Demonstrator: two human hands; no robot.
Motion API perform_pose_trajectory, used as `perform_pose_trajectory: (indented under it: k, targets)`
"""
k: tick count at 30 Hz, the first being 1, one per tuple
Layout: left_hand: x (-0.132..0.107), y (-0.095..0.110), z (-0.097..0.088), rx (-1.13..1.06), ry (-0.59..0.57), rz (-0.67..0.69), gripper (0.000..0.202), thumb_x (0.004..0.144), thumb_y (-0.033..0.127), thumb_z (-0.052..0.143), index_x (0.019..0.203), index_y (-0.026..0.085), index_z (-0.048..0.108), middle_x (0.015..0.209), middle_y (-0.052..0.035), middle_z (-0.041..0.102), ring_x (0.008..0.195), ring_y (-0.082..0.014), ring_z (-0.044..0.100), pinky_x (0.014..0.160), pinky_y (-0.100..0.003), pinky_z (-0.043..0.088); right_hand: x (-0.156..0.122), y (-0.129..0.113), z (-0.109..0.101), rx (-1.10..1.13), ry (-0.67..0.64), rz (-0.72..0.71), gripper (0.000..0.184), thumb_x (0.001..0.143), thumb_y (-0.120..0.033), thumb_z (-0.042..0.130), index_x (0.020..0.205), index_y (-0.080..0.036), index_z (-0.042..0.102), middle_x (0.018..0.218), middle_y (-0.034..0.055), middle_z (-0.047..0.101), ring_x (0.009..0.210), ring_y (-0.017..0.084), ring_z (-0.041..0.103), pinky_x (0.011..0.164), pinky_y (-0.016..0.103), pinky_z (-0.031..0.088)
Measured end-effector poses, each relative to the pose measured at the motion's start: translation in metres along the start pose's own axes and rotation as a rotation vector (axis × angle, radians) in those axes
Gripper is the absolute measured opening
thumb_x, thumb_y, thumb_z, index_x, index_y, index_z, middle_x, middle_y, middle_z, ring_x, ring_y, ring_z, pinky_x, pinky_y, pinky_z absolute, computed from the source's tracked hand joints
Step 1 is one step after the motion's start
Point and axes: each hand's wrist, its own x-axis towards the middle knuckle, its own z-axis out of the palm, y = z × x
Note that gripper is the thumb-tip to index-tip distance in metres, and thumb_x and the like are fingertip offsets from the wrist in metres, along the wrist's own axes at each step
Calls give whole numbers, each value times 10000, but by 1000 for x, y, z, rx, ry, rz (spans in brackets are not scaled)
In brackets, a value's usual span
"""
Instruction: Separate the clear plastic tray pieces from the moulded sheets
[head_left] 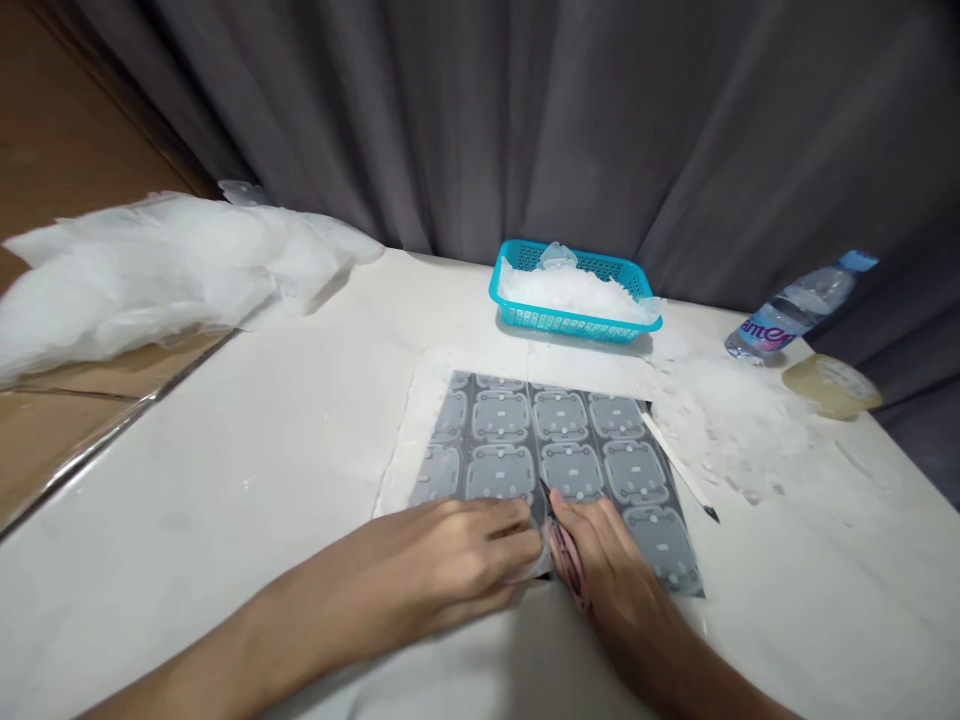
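A dark plastic sheet [504, 414] printed with rows of pale rounded-square shapes lies on the white table. My left hand [457, 555] is closed on its near edge, fingers bent, with part of the sheet showing under the fingertips. Right beside it, my right hand [619, 565] grips pink-handled scissors [568, 565]. Their dark blade tip points away from me, at the strip between two columns of shapes. The right hand partly covers the handles, and my hands hide the near part of the sheet.
Behind the sheet stands a blue basket [577, 325] of clear plastic pieces. Loose clear pieces [739, 430] and a thin cut strip [679, 460] lie to the right, near a water bottle [795, 308] and a tape roll [829, 385]. White plastic bags [180, 265] lie at left.
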Motion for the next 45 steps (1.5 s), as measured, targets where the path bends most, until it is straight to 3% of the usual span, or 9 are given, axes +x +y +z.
perform_pose_trajectory:
  k: [7,12,17,20,28,38,45]
  targets:
    - [-4,-1,-3,-143,21,-38,148,1043,125,519,1056,207,641,1070,-48,707,926,-207,726,704,-266,509,-2,-1,-2,12,-2,-2,605,1054,-103,493,1614,-30,274,1321,212,689,1167,321,669,1015,538,591]
    - [-4,0,-5,-165,-38,-63,122,1030,122,552,1055,207,637,1072,-44,712,900,-202,734,704,-264,517,1,-1,1,-15,33,21,670,1051,-116,528,1633,-41,205,1296,218,698,1081,303,688,972,536,602]
    - [-3,0,-3,-132,-65,-65,141,1049,150,528,1121,200,638,1146,-70,728,1038,-250,744,834,-307,549,9,0,4,-28,-3,63,483,1096,-183,403,1560,-53,356,1166,178,745,1007,284,712,931,488,631]
    - [-3,0,-3,-125,-55,-57,147,1047,149,526,1105,205,648,1129,-62,731,1023,-247,748,800,-300,548,17,-2,5,-86,-10,64,443,1090,-144,344,1511,-35,427,1121,169,754,1004,282,712,965,473,616]
    - [-4,3,-4,-87,30,-24,153,1028,103,530,1034,184,659,1106,-61,741,988,-227,756,732,-270,540,28,2,8,-185,35,41,425,1070,-119,435,1477,-3,473,1036,160,750,930,242,701,942,394,590]
    - [-3,5,-6,-63,53,-21,185,1050,119,499,1041,198,667,1097,-52,760,1048,-233,750,817,-283,554,29,6,8,-233,32,-17,343,1061,-103,468,1366,21,566,1043,160,746,939,231,690,959,373,581]
    - [-2,4,-5,-87,20,-37,183,1045,116,498,1044,190,665,1074,-56,740,951,-219,749,745,-278,534,36,4,5,-201,72,8,284,1055,-55,442,1273,9,613,897,119,722,821,219,666,879,365,593]
